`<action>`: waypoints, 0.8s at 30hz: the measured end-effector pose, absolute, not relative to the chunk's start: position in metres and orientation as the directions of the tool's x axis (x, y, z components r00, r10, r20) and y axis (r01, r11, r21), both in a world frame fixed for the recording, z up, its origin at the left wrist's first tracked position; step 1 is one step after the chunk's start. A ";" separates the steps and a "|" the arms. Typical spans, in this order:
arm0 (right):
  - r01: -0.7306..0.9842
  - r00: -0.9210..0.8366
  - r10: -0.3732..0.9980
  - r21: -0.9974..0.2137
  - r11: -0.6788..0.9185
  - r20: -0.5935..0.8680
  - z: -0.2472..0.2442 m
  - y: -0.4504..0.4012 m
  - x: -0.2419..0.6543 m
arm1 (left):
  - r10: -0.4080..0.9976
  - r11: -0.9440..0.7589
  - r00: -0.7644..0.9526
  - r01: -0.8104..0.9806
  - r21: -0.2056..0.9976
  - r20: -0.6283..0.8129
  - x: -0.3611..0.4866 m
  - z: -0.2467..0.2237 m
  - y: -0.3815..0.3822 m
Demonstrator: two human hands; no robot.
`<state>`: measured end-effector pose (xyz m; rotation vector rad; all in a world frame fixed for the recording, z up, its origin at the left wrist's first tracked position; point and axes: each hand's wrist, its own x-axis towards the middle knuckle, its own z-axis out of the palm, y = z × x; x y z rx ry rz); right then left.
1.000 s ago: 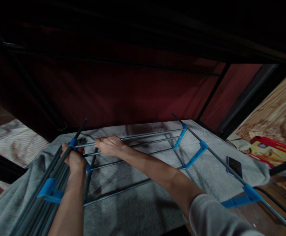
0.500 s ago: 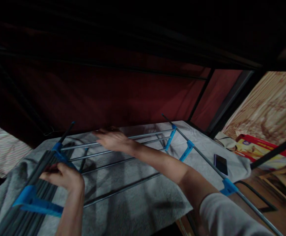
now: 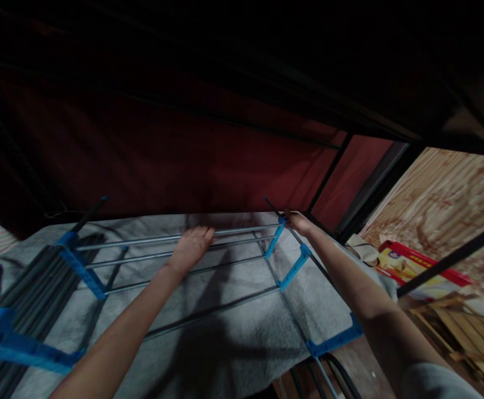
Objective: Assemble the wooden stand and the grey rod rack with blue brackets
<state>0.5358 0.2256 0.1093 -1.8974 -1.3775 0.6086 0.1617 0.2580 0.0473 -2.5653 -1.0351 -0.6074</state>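
Observation:
A partly built rack of grey metal tubes and blue plastic brackets lies on a grey cloth [image 3: 242, 332]. My left hand [image 3: 192, 246] is closed over the far metal tube [image 3: 142, 241], near its middle. At that tube's right end, my right hand [image 3: 298, 221] closes around the blue bracket [image 3: 282, 221] and the upright through it; its fingertips are partly hidden. A second blue bracket [image 3: 294, 267] sits nearer on the same side, with another blue bracket [image 3: 335, 337] lower right. Across on the left are a blue bracket [image 3: 80, 265] and a nearer blue bracket [image 3: 26, 346].
A bundle of loose grey tubes [image 3: 38, 288] lies on the cloth at left. Dark red fabric [image 3: 184, 166] hangs behind, framed by black bars. At right are a red and yellow box [image 3: 416, 263] and wooden slats [image 3: 470, 332] on the floor.
My left hand has moved from the left bracket to the far tube's middle. My right hand has gone from that tube to the bracket at its right end. The view has shifted.

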 end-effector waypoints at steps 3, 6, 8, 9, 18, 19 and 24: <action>0.713 0.287 0.958 -0.664 -0.226 -0.017 0.095 0.230 0.530 | 0.602 -0.707 0.683 0.697 -0.122 0.414 0.160 0.045 0.268; 0.818 0.254 0.967 -0.528 -0.228 -0.023 0.095 0.237 0.525 | 0.625 -0.704 0.686 0.701 -0.109 0.374 0.153 0.048 0.269; 0.837 0.237 0.971 -0.501 -0.218 -0.026 0.097 0.240 0.525 | 0.641 -0.707 0.689 0.702 -0.091 0.339 0.150 0.052 0.269; 0.846 0.229 0.973 -0.490 -0.211 -0.025 0.099 0.240 0.525 | 0.648 -0.709 0.692 0.700 -0.079 0.318 0.149 0.054 0.269; 0.894 0.172 0.985 -0.417 -0.164 -0.019 0.097 0.236 0.525 | 0.728 -0.684 0.682 0.716 0.140 0.068 0.145 0.063 0.286; 0.896 0.174 0.985 -0.413 -0.165 -0.017 0.097 0.237 0.524 | 0.727 -0.677 0.686 0.708 0.202 0.031 0.144 0.065 0.289; 0.899 0.182 0.983 -0.404 -0.170 -0.008 0.094 0.236 0.523 | 0.689 -0.628 0.724 0.623 0.466 -0.040 0.142 0.065 0.303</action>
